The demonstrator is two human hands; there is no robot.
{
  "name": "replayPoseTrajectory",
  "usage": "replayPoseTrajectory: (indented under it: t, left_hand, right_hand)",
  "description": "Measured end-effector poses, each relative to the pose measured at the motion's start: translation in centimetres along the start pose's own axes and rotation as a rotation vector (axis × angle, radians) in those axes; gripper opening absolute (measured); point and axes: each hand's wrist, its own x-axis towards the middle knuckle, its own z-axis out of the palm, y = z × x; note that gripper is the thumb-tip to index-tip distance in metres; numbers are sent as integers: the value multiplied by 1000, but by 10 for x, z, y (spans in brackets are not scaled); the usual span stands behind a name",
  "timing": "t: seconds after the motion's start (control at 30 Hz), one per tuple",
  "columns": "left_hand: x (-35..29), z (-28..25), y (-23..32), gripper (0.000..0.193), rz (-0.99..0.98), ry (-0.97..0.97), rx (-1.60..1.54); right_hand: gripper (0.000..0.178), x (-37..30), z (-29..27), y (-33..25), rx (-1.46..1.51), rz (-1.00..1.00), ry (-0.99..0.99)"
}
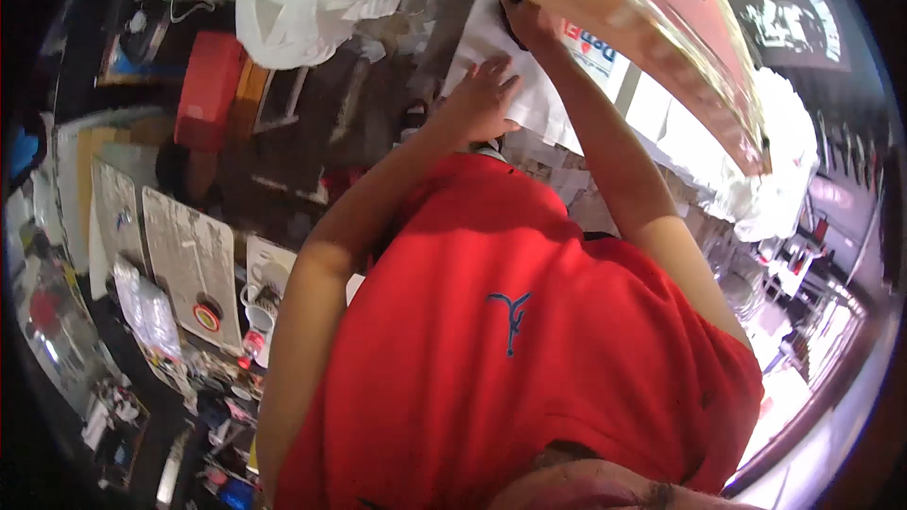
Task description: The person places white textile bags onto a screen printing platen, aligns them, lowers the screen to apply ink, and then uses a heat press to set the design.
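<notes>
At the top middle of my head view lies a white, smooth sheet or bag with blue and red print (553, 90), its printed face turned up toward me. Its left edge runs away from the wearer, leaning a little to the right at the far end, and its near edge slants across in front of the red shirt (539, 302). I can't tell its full long axis, because the right side passes out of sight by a thick, tan, layered slab edge under clear wrap (624, 24).

The left hand (484, 99) is over the sheet's left part, fingers spread and slightly bent, with nothing seen in its hold; contact I can't judge. The right hand (531, 26) is farther out, fingers curled beside a dark, curved object (508, 14); whether it grips that, I can't tell.

Among containers, I see a red rectangular box (208, 90) well to the left and a white cup-like vessel with a handle (257, 302) lower down; their contents are unclear to me.

For edges, the slab curves closely past the right forearm, bounding that side. Leftward, a gap showing dark brown floor (373, 99) separates the left hand from a stack of hanging white plastic bags (302, 0).
</notes>
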Motion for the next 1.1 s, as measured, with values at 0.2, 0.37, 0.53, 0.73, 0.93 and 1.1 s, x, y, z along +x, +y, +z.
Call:
replayPoseTrajectory:
  t: [0.2,0.37,0.53,0.73,0.93,1.1]
  left_hand:
    - [1,-6,-3,81,-81,-63,-96]
    - [11,-12,4,83,-54,-86,-36]
    - [15,-25,9,85,-97,-245,-41]
    - [19,-21,5,90,-101,-299,-26]
    - [23,-27,10,92,-96,-345,-5]
    - [23,-21,7,90,-51,-324,-1]
  right_hand:
    - [32,22,26,0,-127,-182,-85]
    - [29,29,45,37,-434,-16,-57]
    - [18,8,37,5,-364,-109,44]
    - [14,66,40,-3,-33,43,-52]
    - [23,14,47,-12,-490,6,-37]
    - [18,49,43,10,-271,-25,-3]
